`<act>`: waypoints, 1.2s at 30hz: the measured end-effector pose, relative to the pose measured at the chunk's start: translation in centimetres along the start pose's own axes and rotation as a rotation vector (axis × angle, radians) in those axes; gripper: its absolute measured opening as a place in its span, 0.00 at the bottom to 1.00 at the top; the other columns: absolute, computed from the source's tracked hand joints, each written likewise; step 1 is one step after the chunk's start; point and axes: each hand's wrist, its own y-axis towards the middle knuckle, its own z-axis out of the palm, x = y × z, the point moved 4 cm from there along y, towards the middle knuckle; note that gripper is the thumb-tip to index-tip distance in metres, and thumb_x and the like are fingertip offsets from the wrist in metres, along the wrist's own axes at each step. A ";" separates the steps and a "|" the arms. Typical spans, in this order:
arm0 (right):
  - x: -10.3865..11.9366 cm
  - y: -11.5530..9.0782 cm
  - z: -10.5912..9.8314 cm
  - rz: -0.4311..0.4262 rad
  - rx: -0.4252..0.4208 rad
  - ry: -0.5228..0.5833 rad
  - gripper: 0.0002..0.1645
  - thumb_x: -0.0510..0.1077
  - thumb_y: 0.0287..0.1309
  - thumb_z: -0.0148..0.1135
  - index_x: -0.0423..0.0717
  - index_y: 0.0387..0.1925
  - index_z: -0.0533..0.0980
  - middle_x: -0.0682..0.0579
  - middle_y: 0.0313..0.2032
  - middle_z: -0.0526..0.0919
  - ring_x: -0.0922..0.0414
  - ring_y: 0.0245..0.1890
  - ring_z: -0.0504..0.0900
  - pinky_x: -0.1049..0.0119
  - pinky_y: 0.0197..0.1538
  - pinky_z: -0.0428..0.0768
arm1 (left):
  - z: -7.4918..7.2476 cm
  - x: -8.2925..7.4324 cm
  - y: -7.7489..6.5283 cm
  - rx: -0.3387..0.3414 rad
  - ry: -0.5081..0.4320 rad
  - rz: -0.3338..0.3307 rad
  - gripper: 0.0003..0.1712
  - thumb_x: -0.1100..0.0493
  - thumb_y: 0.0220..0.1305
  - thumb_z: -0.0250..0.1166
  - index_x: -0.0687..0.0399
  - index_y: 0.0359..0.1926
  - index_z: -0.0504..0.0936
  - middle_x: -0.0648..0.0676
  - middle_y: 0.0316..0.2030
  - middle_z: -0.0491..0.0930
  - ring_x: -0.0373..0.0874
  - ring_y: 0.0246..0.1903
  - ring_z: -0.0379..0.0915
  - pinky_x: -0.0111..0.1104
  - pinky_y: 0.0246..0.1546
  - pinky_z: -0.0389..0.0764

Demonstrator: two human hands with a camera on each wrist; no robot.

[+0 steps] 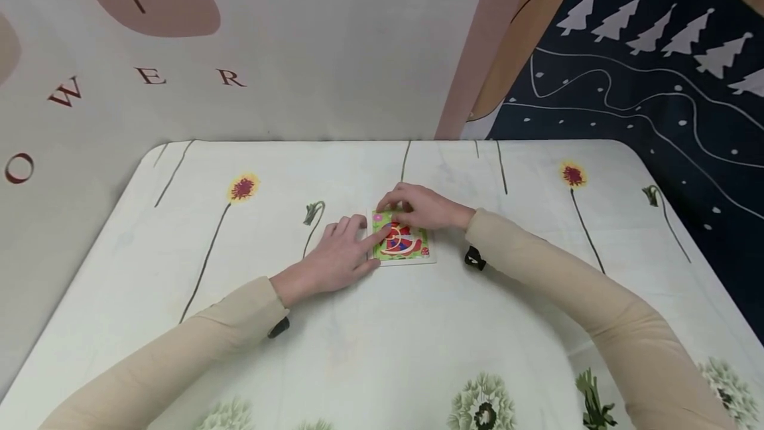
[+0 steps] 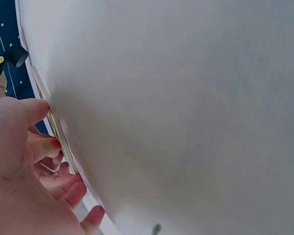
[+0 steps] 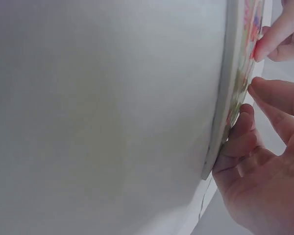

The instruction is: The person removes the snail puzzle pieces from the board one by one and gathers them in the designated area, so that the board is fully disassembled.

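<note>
Beige sleeves (image 1: 597, 304) up front, reaching over a flowery table (image 1: 382, 350). The board (image 1: 406, 247) lies flat near the middle, colourful side up, both hands on it. Left hand's (image 1: 337, 259) grip is spread, index on the board. Right hand (image 1: 426, 208) curls at the far edge; can't tell if that grip's pinching anything.

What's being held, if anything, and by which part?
The left hand just touches the picture board on its face; the right hand is at its far edge, but whether it pinches cannot be told.
</note>
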 end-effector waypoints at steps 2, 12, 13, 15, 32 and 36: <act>-0.1 0.3 0.0 0.015 0.018 0.005 0.17 0.35 0.69 0.62 0.46 0.58 0.82 0.45 0.48 0.79 0.53 0.39 0.72 0.63 0.44 0.72 | 0.0 0.0 0.0 0.000 0.000 0.003 0.37 0.47 0.76 0.60 0.50 0.80 0.62 0.64 0.61 0.62 0.57 0.55 0.59 0.51 0.53 0.65; 0.5 1.2 0.3 0.066 0.046 0.117 0.19 0.28 0.67 0.54 0.41 0.55 0.80 0.44 0.47 0.79 0.51 0.43 0.75 0.60 0.52 0.73 | 0.0 0.1 0.1 -0.010 0.008 0.015 0.37 0.47 0.75 0.61 0.49 0.79 0.64 0.64 0.62 0.63 0.57 0.57 0.60 0.51 0.52 0.65; 0.5 1.2 0.4 0.065 0.045 0.122 0.19 0.27 0.67 0.54 0.40 0.55 0.80 0.44 0.47 0.79 0.51 0.42 0.75 0.60 0.51 0.73 | 0.0 0.1 0.1 -0.010 0.008 0.016 0.36 0.47 0.76 0.61 0.49 0.79 0.64 0.63 0.62 0.63 0.57 0.57 0.60 0.51 0.52 0.65; 0.4 1.3 0.4 0.060 0.047 0.128 0.19 0.26 0.67 0.54 0.40 0.54 0.80 0.45 0.45 0.79 0.52 0.41 0.75 0.62 0.50 0.73 | 0.0 0.1 0.2 -0.010 0.006 0.018 0.36 0.47 0.76 0.61 0.49 0.79 0.64 0.63 0.62 0.63 0.57 0.57 0.60 0.51 0.52 0.65; 0.4 1.1 0.7 0.054 0.152 0.155 0.22 0.27 0.66 0.56 0.40 0.60 0.72 0.40 0.56 0.70 0.51 0.43 0.67 0.62 0.48 0.68 | 0.2 0.3 0.2 -0.020 -0.002 0.015 0.36 0.47 0.75 0.62 0.47 0.79 0.65 0.63 0.61 0.63 0.58 0.56 0.60 0.52 0.52 0.65; 0.4 1.0 0.8 0.048 0.144 0.164 0.23 0.26 0.65 0.55 0.38 0.61 0.71 0.40 0.57 0.71 0.51 0.42 0.67 0.63 0.48 0.68 | 0.1 0.2 0.1 -0.018 -0.018 0.016 0.36 0.47 0.74 0.62 0.47 0.79 0.65 0.63 0.61 0.63 0.58 0.57 0.60 0.53 0.53 0.65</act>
